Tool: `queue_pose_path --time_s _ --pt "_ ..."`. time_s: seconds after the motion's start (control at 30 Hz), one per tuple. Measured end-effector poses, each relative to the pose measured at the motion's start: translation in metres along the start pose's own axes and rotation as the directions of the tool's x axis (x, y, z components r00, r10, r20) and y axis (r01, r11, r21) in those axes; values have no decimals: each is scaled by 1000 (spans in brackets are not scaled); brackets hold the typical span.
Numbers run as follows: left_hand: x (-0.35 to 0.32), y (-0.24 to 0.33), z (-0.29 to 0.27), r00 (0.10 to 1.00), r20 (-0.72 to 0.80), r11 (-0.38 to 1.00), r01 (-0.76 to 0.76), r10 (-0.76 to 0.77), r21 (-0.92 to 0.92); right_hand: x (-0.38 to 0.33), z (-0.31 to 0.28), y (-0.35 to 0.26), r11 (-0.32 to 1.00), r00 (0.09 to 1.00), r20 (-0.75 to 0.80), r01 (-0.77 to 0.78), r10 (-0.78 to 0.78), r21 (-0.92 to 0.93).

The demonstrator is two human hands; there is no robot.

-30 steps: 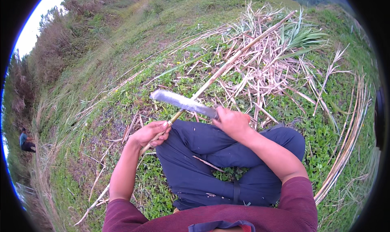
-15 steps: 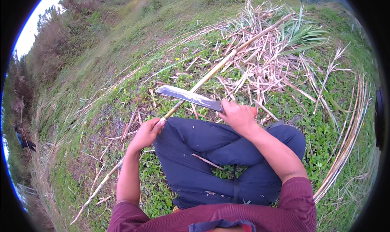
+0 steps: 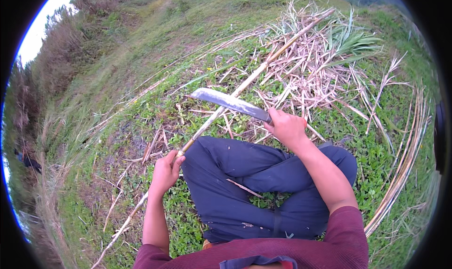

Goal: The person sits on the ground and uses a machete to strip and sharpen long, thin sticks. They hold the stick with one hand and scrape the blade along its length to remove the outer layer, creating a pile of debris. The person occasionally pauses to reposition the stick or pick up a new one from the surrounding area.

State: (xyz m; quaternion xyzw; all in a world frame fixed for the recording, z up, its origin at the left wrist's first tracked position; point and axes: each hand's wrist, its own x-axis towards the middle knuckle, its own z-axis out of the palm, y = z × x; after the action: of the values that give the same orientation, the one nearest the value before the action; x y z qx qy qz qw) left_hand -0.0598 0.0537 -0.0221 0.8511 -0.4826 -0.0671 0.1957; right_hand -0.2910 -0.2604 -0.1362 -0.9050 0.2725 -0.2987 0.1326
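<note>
Head view, only one. Person sits cross-legged on the grass [image 3: 141, 109], dark trousers [image 3: 245, 184], maroon sleeves.

Left hand [image 3: 165, 172] is closed round a long pale cane stalk [image 3: 245, 83], fingers wrapped, thumb on top, gripping near a brownish joint. The stalk runs diagonally: lower end trails off toward the lower left edge of the ground past the left forearm, upper end reaches up and right into the heap near the top. It passes just beside the left knee, so the leg likely steadies it. The grip low down probably keeps the fingers well apart from the blade.

Right hand [image 3: 287, 128] is fisted round the handle of a machete [image 3: 230, 102], handle hidden in the fist. The blade points left, raised over the stalk and crossing it. Whether the edge touches the stalk, can't tell. Blade is held across rather than along, which reads as a chopping or stripping angle, my guess.

Pile of dry stripped leaves and husks [image 3: 310, 76] lies beyond the knees, upper right of the ground, with some green leaf tops [image 3: 348, 40] at its far side. A bundle of long cleaned stalks [image 3: 405, 146] curves along the right edge.

Containers: none in view, everything lies loose on the grass. A dark figure [image 3: 28, 160] shows at the far left edge, too small to describe.
</note>
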Motion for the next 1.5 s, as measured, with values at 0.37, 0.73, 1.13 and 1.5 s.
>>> queue_pose_path --time_s 0.37,0.73,1.13,1.5 --pt "-34 -2 12 999 -43 992 5 1 129 13 -14 40 976 973 83 -213 216 -48" --pt "-55 -16 4 986 -136 994 99 -94 36 28 -23 101 840 841 -30 -541 540 -38" --pt "-60 -29 -4 899 -358 942 -145 253 301 37 -4 73 868 868 82 -494 489 58" --pt "-89 -86 -61 899 -369 934 -103 235 343 38 -10 98 793 807 -33 -570 589 214"
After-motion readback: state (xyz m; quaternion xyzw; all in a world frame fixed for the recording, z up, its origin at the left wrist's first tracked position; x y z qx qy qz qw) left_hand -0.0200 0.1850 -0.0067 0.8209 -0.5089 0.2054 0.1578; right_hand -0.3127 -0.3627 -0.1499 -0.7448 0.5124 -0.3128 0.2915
